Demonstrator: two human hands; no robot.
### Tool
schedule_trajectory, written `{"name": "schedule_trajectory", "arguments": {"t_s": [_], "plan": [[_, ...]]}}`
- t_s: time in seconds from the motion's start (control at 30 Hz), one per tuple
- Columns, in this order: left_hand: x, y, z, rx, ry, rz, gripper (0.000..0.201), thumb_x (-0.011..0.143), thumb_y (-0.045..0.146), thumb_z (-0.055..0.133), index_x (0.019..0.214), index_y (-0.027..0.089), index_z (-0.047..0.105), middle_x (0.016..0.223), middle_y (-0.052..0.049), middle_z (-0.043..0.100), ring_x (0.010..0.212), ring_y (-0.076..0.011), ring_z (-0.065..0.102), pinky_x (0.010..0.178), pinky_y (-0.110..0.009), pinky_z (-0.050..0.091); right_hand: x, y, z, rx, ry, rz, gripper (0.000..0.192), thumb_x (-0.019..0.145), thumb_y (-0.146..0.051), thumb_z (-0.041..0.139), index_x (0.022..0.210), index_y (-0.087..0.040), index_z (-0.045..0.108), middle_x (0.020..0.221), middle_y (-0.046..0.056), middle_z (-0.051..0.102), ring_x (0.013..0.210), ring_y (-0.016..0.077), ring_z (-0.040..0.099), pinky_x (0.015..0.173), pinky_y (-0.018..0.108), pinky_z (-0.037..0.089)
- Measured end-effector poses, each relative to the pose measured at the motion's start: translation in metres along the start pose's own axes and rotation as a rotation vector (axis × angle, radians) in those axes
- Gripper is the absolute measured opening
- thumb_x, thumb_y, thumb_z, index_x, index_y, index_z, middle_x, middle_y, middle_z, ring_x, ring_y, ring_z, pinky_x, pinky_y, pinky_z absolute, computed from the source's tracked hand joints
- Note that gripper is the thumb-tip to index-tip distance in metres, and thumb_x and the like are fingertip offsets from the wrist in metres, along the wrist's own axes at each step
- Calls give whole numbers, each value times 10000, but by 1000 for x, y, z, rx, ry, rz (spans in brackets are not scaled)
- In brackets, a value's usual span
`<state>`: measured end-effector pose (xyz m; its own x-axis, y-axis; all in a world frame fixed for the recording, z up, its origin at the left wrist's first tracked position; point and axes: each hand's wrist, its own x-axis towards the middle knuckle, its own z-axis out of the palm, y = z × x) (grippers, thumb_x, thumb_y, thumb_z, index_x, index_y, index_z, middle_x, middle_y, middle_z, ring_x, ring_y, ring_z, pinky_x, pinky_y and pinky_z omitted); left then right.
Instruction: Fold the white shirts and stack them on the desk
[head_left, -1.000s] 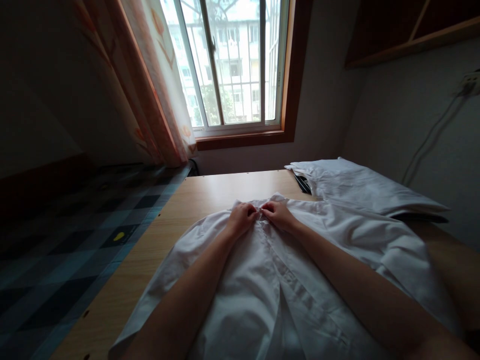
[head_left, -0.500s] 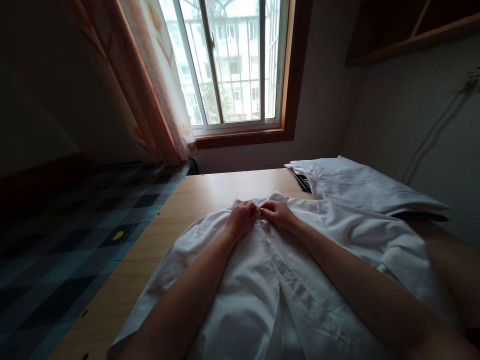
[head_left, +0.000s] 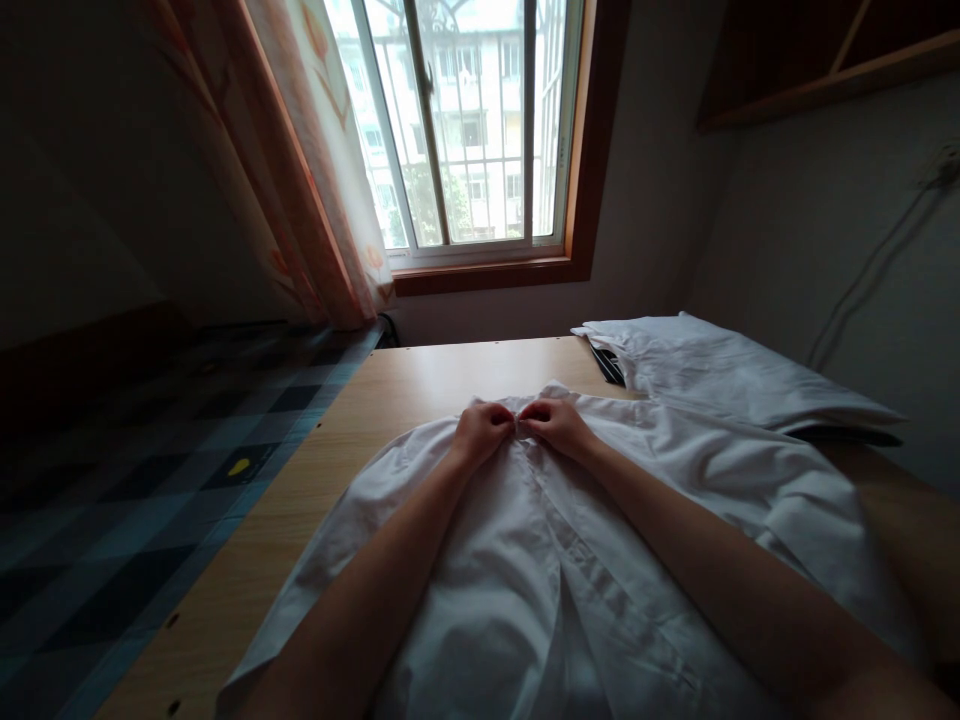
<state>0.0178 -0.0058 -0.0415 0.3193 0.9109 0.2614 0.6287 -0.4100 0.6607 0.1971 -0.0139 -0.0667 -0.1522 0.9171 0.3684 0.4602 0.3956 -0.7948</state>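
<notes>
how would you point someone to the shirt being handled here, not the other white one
Start at the wooden table below the window. The white shirt is spread open across its near half, with the left hand and right hand pinching its collar end. Unlike the folded white garment at the far right, it lies unfolded under both forearms.

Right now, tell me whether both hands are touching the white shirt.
Touching. The head view shows the left hand and right hand pinching the white shirt at its collar end.
</notes>
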Motion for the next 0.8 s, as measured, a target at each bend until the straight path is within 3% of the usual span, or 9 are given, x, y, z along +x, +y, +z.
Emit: {"name": "schedule_trajectory", "arguments": {"t_s": [0.3, 0.53, 0.8], "plan": [[4, 4, -9, -79, -107, -64, 218, 798, 282, 614, 836, 137, 773, 752, -30, 748, 713, -166, 664, 617, -227, 463, -5, -8, 11, -192, 79, -2, 158, 779, -95, 630, 839, -179, 750, 871, 55, 744, 847, 191, 667, 818, 299, 495], [5, 11, -2, 8, -62, -121, 243, 801, 342, 661, 792, 123, 767, 733, -49, 736, 702, -167, 638, 592, -231, 425, -7, -17, 21, -376, 113, 115, 116, 830, -181, 623, 864, -190, 734, 914, 64, 718, 874, 208, 643, 789, 302, 473], [10, 13, 2, 120, -75, -197, 246, 823, 316, 646, 796, 113, 782, 702, -52, 726, 693, -163, 628, 582, -228, 406, -5, -13, 21, -449, 88, 101, 95, 859, -228, 638, 858, -193, 726, 969, 65, 652, 824, 175, 602, 732, 271, 458]]}}
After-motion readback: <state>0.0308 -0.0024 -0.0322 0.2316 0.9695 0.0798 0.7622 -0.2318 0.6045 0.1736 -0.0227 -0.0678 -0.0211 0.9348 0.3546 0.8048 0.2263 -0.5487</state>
